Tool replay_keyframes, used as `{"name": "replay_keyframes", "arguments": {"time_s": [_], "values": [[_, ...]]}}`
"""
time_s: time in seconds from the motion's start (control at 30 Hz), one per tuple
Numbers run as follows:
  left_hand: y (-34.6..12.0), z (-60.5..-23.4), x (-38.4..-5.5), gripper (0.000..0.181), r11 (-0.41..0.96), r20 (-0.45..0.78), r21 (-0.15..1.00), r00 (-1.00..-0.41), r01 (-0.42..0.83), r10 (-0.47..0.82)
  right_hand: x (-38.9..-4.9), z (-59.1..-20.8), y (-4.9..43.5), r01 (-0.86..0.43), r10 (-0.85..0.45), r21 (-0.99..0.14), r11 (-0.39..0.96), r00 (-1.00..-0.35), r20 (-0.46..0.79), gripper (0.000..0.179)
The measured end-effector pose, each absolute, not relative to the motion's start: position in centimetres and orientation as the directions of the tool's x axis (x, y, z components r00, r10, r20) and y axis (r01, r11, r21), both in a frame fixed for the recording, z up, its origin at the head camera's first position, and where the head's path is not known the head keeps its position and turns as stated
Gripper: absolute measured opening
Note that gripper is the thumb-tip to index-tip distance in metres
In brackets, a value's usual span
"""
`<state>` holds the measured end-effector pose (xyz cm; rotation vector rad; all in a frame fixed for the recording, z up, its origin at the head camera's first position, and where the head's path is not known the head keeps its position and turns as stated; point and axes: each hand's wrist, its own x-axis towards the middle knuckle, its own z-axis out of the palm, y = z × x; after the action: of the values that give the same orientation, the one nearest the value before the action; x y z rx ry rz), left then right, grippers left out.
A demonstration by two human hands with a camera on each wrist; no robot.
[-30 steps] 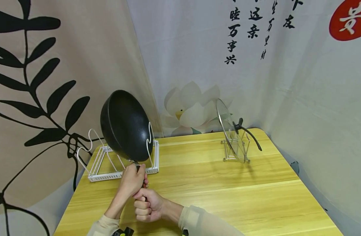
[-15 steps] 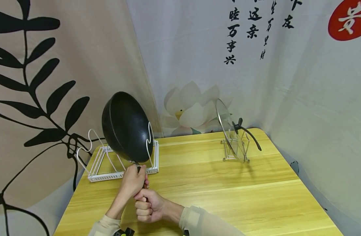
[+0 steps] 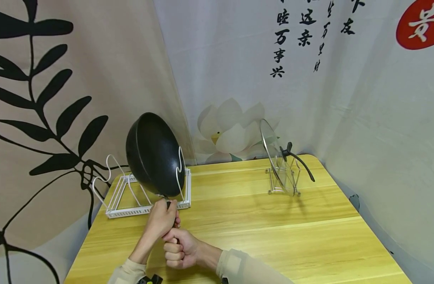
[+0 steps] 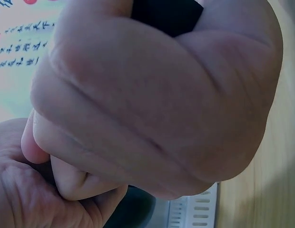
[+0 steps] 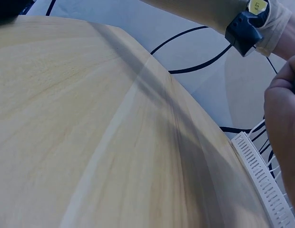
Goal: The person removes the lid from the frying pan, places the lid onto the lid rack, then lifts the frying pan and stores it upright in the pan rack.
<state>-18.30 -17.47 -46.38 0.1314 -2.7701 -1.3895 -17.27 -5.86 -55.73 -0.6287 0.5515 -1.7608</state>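
Observation:
In the head view a black wok stands tilted on its edge between the prongs of a white wire rack at the table's left. My left hand grips its dark handle close to the pan. Just below, my right hand is curled round the handle's end, its thumb side touching the left hand. The handle is mostly hidden by both hands. Filling the left wrist view is my curled left hand, with part of the right hand at lower left.
A glass lid with a black handle leans upright in a small metal stand at the back right. The wooden table ends at printed curtains behind.
The wok has shifted slightly right and down in the rack. Both hands have moved a little the same way, still gripping the handle. The lid and racks stay put.

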Motion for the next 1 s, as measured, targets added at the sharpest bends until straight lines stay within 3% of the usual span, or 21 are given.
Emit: {"name": "replay_keyframes", "arguments": {"time_s": [1.0], "values": [[-17.4, -47.7, -18.3, 0.050, 0.581, -0.034, 0.810, -0.996, -0.078, -0.086, -17.0, -56.9, -5.7, 0.731, -0.966, -0.636, -0.249, -0.235, 0.109, 0.056]]}}
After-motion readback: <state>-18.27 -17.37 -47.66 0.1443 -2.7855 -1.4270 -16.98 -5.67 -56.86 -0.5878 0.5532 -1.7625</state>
